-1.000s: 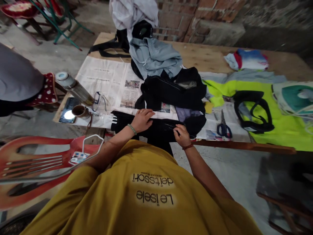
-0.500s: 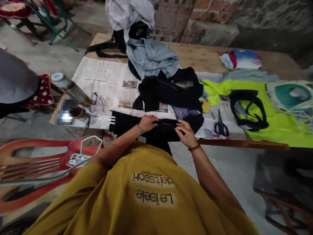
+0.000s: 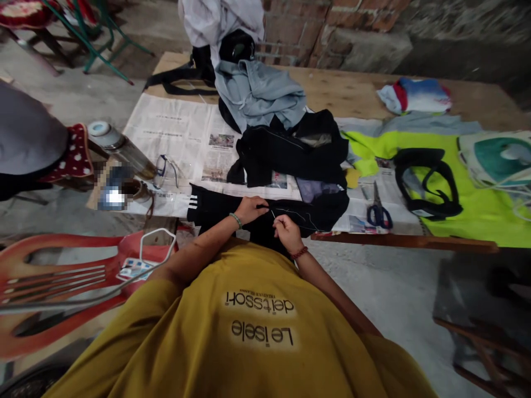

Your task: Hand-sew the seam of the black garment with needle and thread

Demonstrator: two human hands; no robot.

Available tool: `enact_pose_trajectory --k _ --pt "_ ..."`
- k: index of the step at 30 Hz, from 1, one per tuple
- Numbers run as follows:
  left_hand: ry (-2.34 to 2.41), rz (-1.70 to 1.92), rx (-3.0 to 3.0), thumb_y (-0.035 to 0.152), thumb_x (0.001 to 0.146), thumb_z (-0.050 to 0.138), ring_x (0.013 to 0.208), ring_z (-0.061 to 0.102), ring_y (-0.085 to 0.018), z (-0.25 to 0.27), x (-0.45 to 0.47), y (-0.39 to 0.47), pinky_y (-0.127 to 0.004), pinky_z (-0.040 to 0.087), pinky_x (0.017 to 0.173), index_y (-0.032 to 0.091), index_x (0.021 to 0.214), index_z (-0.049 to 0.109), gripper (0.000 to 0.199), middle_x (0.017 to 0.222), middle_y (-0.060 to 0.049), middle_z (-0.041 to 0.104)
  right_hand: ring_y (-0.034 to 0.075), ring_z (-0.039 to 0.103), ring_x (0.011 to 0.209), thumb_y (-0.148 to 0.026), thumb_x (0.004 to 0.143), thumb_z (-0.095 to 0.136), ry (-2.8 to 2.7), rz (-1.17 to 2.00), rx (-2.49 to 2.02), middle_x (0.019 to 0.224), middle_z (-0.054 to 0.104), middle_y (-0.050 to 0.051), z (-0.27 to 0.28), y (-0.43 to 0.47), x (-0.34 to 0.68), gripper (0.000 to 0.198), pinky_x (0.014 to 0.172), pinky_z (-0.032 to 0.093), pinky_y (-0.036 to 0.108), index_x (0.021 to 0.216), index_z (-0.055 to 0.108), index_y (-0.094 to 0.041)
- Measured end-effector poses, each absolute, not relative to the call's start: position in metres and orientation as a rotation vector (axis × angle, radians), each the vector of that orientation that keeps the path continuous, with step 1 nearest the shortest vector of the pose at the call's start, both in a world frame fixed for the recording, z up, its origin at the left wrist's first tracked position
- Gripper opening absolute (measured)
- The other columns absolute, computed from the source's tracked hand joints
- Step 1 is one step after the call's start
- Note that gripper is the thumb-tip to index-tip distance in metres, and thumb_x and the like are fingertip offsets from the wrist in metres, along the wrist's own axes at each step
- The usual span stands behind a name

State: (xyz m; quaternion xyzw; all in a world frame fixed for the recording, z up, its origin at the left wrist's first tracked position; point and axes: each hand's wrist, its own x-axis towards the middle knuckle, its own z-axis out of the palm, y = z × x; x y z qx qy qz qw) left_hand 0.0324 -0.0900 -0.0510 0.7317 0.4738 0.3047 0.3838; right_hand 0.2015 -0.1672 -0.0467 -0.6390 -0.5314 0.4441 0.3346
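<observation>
Black cloth with white stripes (image 3: 215,205) lies along the table's front edge. My left hand (image 3: 250,210), a green bracelet on its wrist, pinches the fabric near its middle. Just to the right, my right hand (image 3: 288,235) has its fingers closed on a thin, pale sewing needle (image 3: 273,215) that points up toward the left fingertips. White thread (image 3: 297,211) trails loosely over the black fabric to the right of my hands. Where the needle's tip meets the cloth is too small to make out.
Behind lie a dark garment (image 3: 290,146) and grey clothing (image 3: 257,94) on newspaper (image 3: 178,132). Scissors (image 3: 378,213), a black strap (image 3: 427,182) and an iron (image 3: 498,155) are rightward. Glasses (image 3: 166,171), a bottle (image 3: 120,146) and a red chair (image 3: 128,249) are leftward.
My right hand has moved left and closer to my body, its fingers now curled round the needle. The thread shows more plainly on the cloth. My left hand has stayed nearly in place.
</observation>
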Motion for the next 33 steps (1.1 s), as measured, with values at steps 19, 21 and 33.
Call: enact_pose_trajectory --k 19,21,33 --pt "1.139 0.946 1.891 0.016 0.074 0.068 0.069 0.063 -0.011 -0.062 0.031 -0.089 -0.022 0.05 0.071 0.017 0.079 0.073 0.007 0.076 -0.001 0.069 0.011 0.043 0.051 -0.037 0.078 0.043 -1.452 0.982 -1.648 0.062 0.057 0.0 -0.054 -0.164 0.196 0.03 0.052 0.036 0.023 0.086 0.064 -0.016" --pt "1.136 0.954 1.888 0.015 0.074 0.068 0.069 0.063 -0.011 -0.062 0.031 -0.089 -0.022 0.05 0.07 0.017 0.079 0.073 0.007 0.075 0.0 0.069 0.011 0.044 0.051 -0.038 0.077 0.044 -1.456 0.975 -1.644 0.063 0.057 0.0 -0.052 -0.165 0.195 0.03 0.053 0.036 0.023 0.084 0.064 -0.016" --pt "1.138 0.973 1.839 0.016 0.073 0.07 0.071 0.064 -0.011 -0.063 0.03 -0.09 -0.023 0.051 0.072 0.017 0.079 0.073 0.006 0.077 -0.001 0.07 0.014 0.053 0.059 -0.034 0.075 0.043 -1.432 0.985 -1.678 0.072 0.065 0.004 -0.052 -0.157 0.186 0.03 0.06 0.042 0.026 0.085 0.065 -0.016"
